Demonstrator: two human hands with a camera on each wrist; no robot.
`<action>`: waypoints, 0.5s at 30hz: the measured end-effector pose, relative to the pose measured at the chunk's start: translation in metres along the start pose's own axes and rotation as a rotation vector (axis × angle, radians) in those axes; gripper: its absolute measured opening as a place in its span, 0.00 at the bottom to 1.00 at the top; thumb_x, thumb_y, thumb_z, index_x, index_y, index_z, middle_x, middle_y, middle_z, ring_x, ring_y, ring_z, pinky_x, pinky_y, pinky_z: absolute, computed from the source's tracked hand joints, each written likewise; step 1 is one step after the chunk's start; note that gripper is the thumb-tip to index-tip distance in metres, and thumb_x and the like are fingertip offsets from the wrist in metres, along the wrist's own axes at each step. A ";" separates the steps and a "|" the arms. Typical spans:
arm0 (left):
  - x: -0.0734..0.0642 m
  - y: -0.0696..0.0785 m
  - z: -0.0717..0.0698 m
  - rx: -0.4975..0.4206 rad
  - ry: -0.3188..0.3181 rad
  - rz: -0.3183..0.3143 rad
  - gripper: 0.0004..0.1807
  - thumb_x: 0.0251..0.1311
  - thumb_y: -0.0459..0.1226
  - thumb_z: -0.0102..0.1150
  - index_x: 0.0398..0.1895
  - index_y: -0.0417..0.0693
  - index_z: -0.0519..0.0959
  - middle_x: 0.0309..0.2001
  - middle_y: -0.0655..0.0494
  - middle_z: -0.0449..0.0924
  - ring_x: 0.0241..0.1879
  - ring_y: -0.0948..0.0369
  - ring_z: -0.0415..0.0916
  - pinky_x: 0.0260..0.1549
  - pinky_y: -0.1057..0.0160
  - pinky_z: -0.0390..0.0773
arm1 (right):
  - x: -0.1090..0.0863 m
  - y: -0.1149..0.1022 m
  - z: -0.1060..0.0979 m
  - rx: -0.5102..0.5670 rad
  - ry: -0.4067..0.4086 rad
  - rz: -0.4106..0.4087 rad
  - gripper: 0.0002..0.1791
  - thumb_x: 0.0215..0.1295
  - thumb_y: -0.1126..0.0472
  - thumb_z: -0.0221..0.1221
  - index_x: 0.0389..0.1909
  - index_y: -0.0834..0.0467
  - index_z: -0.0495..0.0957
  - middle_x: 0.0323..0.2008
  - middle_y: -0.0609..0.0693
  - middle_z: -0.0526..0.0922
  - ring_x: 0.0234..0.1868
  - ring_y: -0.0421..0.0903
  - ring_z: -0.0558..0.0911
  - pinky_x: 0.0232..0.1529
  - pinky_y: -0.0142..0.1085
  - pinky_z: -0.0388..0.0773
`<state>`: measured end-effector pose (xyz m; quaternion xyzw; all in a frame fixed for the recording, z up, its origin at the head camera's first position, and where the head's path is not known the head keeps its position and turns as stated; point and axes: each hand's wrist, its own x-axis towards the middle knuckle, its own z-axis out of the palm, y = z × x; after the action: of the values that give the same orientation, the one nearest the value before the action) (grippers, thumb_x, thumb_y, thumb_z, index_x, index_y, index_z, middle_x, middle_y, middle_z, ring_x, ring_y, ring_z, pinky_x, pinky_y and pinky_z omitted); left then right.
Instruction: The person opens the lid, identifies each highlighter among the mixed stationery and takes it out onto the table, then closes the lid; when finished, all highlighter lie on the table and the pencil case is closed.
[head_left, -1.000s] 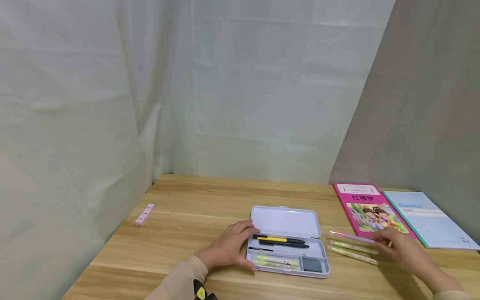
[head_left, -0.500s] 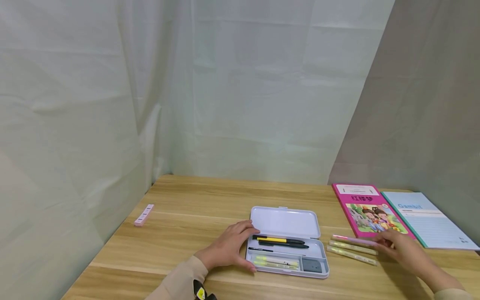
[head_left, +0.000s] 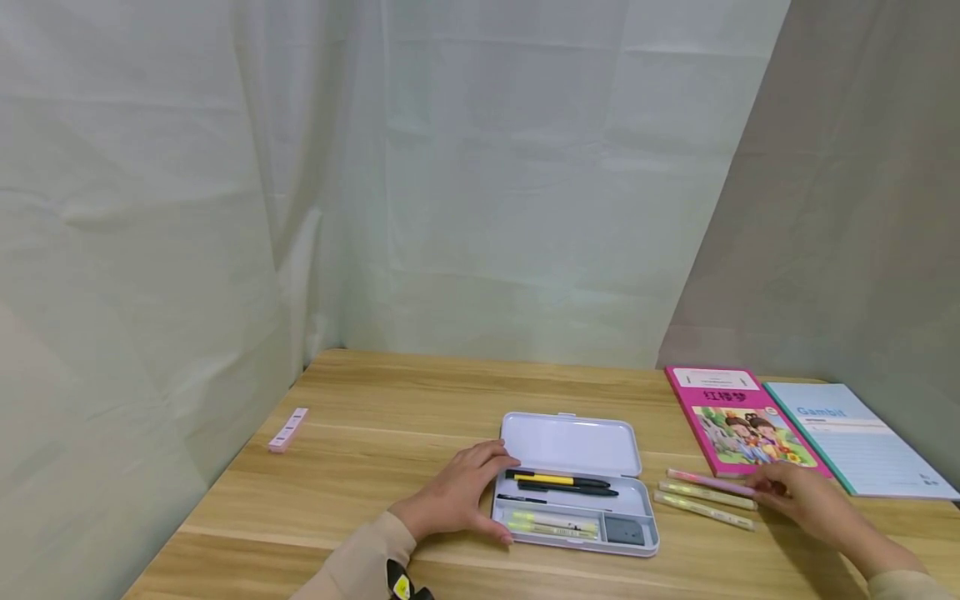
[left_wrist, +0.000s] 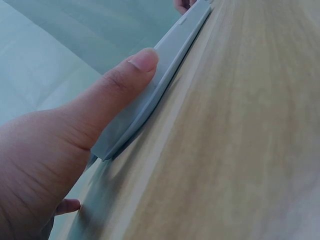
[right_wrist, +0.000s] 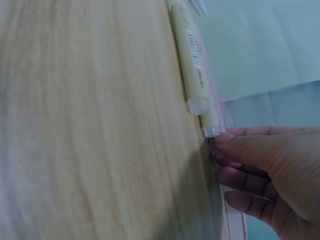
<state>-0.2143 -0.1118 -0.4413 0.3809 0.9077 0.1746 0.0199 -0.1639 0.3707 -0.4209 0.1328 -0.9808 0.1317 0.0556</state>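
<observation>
My left hand [head_left: 457, 492] holds the left end of an open white pencil case [head_left: 570, 442], its thumb [left_wrist: 120, 82] along the front wall. Black pens, one with a yellow barrel [head_left: 551, 479], lie in its long compartment. Yellow-capped pens [head_left: 555, 525] and a dark grey eraser [head_left: 624, 530] fill the front compartments. To the right, my right hand [head_left: 806, 504] pinches the right end of a pink highlighter [head_left: 705, 481]. It lies beside two yellow highlighters [head_left: 705, 511], which in the right wrist view show clear ends and a barcode label [right_wrist: 192, 50].
Behind the right hand lie a pink picture-covered book [head_left: 723, 400] and a light blue notebook [head_left: 862, 442]. A small pink-and-white strip-shaped box [head_left: 288, 430] sits near the left edge of the wooden table [head_left: 405, 383]. Pale curtains [head_left: 487, 208] hang around the table.
My right hand has lowered the pink highlighter and brought it slightly right, beside the yellow ones. The left hand and the pencil case have stayed in place.
</observation>
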 end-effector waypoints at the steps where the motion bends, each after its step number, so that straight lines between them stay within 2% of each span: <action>1: 0.000 0.000 0.000 0.000 0.000 0.001 0.52 0.36 0.70 0.66 0.67 0.59 0.66 0.71 0.55 0.61 0.72 0.55 0.55 0.71 0.48 0.59 | 0.000 0.000 0.000 0.008 -0.011 -0.002 0.05 0.55 0.65 0.65 0.33 0.57 0.83 0.24 0.37 0.75 0.26 0.26 0.65 0.26 0.27 0.69; 8: 0.001 0.000 -0.001 0.002 -0.004 -0.002 0.52 0.36 0.70 0.66 0.67 0.59 0.65 0.71 0.55 0.61 0.72 0.55 0.55 0.71 0.48 0.59 | 0.000 0.003 0.000 0.027 -0.029 -0.022 0.05 0.55 0.66 0.64 0.34 0.57 0.83 0.26 0.37 0.77 0.27 0.25 0.66 0.27 0.28 0.70; 15: 0.000 0.001 -0.001 -0.010 -0.010 -0.011 0.52 0.36 0.70 0.66 0.67 0.59 0.65 0.71 0.55 0.60 0.72 0.54 0.55 0.71 0.47 0.59 | 0.001 0.003 0.000 0.038 -0.066 0.014 0.06 0.56 0.65 0.64 0.35 0.57 0.83 0.28 0.39 0.79 0.28 0.25 0.67 0.28 0.28 0.72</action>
<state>-0.2135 -0.1117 -0.4398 0.3767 0.9088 0.1771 0.0273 -0.1660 0.3735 -0.4211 0.1311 -0.9803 0.1463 0.0200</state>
